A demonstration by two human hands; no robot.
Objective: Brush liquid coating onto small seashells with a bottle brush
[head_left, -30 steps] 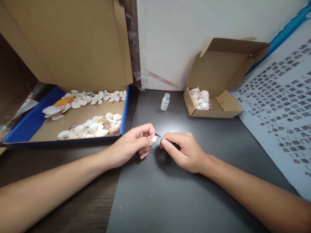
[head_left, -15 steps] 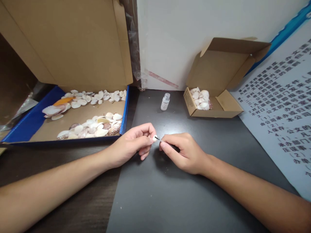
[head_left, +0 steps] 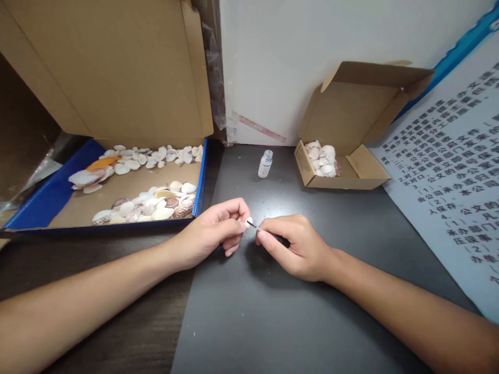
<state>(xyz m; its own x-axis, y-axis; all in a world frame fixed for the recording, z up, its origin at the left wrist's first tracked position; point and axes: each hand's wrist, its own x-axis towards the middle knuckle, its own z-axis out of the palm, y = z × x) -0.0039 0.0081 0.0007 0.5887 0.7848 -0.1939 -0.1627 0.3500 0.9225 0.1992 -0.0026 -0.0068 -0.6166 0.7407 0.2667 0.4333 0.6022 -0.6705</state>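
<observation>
Below the small clear glass bottle (head_left: 265, 164), the left hand (head_left: 221, 226) pinches a small white shell (head_left: 248, 222); the right hand (head_left: 290, 244) grips a thin black-tipped brush (head_left: 254, 225) at it.

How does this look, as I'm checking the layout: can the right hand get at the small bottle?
Probably yes: nothing seems to stand between the right hand and the small bottle beyond it, though the hand's grip holds a thin applicator.

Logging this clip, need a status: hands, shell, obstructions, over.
Left hand pinching small white shell. Right hand gripping thin brush, tip at shell. Nothing visible between hands blocking the brush.
</observation>
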